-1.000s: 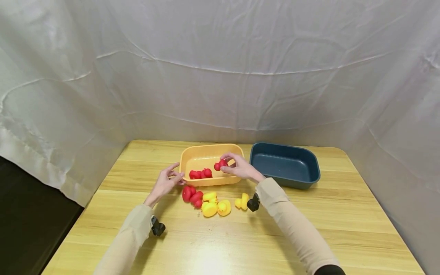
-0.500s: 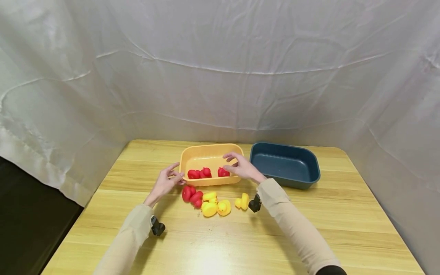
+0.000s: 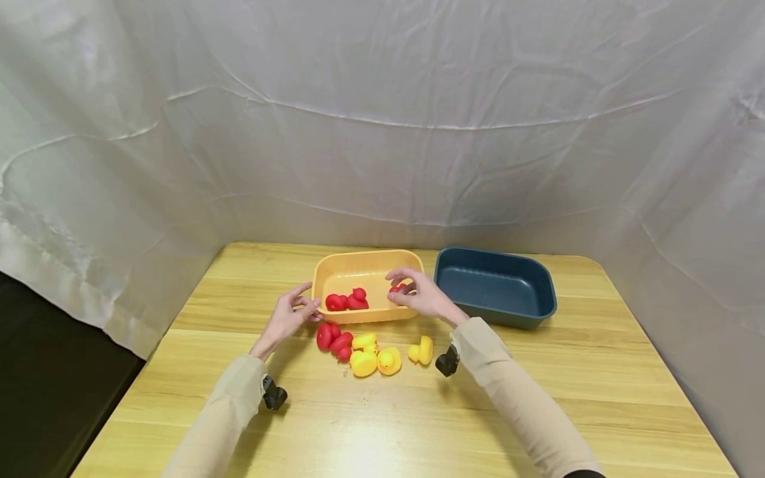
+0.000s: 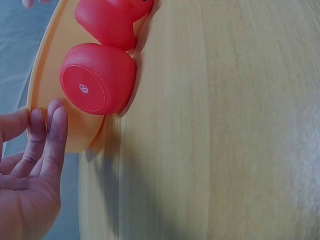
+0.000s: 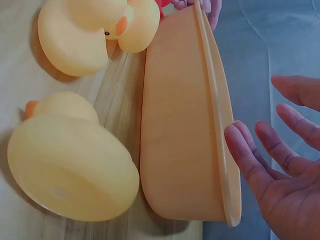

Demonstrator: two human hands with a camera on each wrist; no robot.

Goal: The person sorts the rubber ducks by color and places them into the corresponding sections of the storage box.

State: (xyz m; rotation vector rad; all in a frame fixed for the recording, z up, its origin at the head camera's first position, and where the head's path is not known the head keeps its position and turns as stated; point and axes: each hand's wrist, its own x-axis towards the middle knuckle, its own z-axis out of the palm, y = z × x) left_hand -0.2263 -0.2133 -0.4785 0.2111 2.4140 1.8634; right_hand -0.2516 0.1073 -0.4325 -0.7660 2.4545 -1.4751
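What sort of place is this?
Probably a makeshift recording booth: pale sheeting hangs behind and on both sides of a wooden table, and a small black device, perhaps a camera, sits at each sleeve cuff.

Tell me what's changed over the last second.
The right hand lowered a red duck into the yellow-orange tray and let go; another red duck inside turned. The left hand, blue tray and ducks outside the trays stayed put.

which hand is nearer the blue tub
Right. The right hand is at the right end of the yellow tub, beside the blue tub; the left hand is at the yellow tub's left end, farther away.
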